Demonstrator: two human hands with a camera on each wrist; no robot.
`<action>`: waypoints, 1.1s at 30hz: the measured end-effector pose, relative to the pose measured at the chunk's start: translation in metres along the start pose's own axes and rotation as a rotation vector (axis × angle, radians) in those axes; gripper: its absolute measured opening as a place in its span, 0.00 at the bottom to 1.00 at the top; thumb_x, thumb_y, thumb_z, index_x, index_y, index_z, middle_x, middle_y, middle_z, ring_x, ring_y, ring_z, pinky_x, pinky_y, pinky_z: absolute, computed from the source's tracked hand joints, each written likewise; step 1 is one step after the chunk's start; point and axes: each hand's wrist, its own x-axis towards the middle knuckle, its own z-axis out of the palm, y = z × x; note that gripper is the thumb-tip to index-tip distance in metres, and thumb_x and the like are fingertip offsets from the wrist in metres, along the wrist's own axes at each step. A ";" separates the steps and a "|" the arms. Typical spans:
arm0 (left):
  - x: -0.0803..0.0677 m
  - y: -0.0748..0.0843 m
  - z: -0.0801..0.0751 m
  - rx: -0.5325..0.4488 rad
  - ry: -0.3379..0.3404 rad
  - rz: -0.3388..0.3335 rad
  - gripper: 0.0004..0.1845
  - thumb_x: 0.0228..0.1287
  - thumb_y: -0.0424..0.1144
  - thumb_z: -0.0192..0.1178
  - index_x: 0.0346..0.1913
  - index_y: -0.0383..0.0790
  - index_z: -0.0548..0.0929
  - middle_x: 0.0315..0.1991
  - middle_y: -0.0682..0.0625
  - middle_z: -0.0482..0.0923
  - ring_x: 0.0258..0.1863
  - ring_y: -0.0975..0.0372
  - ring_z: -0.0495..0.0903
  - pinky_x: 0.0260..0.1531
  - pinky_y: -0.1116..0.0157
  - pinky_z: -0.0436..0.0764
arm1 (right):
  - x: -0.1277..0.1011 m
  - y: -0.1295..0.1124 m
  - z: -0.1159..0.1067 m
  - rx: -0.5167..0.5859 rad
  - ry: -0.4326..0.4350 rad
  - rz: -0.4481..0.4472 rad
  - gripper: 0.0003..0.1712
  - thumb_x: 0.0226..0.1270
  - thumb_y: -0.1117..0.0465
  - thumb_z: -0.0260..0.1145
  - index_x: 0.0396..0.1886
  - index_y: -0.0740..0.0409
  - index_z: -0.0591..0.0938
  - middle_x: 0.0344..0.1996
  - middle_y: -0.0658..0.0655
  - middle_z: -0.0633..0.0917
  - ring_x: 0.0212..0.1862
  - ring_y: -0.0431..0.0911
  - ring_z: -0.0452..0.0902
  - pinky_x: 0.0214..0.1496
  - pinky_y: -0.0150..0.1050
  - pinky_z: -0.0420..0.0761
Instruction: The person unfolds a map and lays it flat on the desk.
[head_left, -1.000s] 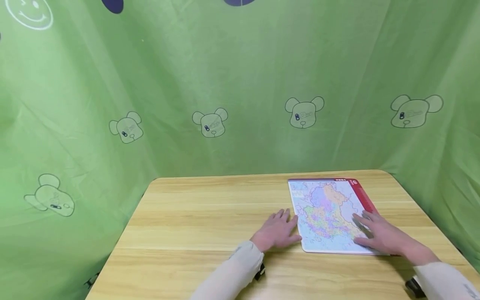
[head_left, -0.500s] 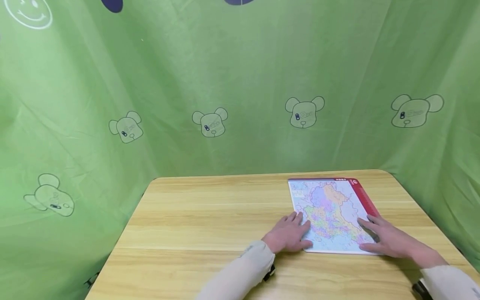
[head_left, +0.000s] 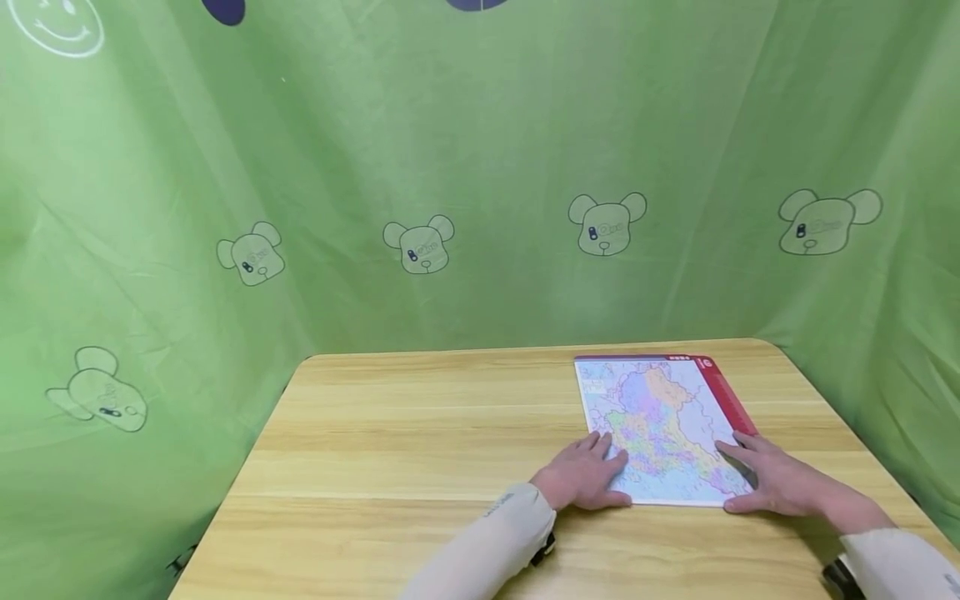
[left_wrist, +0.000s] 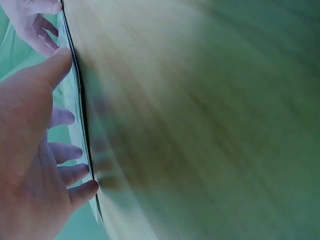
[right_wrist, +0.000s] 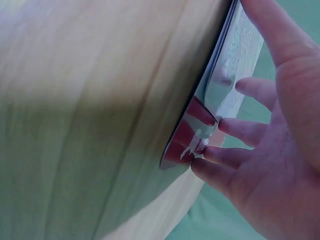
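Observation:
A colourful map board (head_left: pixel 660 421) with a red strip down its right side lies flat on the right half of the wooden table (head_left: pixel 420 433). My left hand (head_left: pixel 592 471) rests on the board's near left corner, fingers straight on the map and thumb along the near edge. My right hand (head_left: pixel 757 475) lies flat on the near right corner, fingers spread over the red strip. The left wrist view shows the board (left_wrist: pixel 75 110) edge-on, with my left hand (left_wrist: pixel 35 150) against it. In the right wrist view my right hand's fingertips (right_wrist: pixel 220 125) touch the board (right_wrist: pixel 232 70) near its red corner (right_wrist: pixel 185 140).
Green cloth printed with bear heads (head_left: pixel 480 167) closes in the table at the back and on both sides. The table's rounded far corners and its left edge (head_left: pixel 247 467) are in view. Bare wood lies to the left of the board.
My left hand has slid right from the bare table onto the board's near left corner. My right hand has drawn back toward the near right corner. The board has barely shifted.

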 end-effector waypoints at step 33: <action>-0.006 -0.005 0.006 -0.002 -0.011 0.009 0.41 0.63 0.71 0.38 0.74 0.55 0.54 0.75 0.50 0.45 0.73 0.61 0.43 0.67 0.71 0.49 | 0.006 -0.013 0.002 -0.024 -0.020 -0.013 0.55 0.42 0.34 0.73 0.61 0.70 0.72 0.61 0.82 0.62 0.59 0.78 0.56 0.54 0.70 0.64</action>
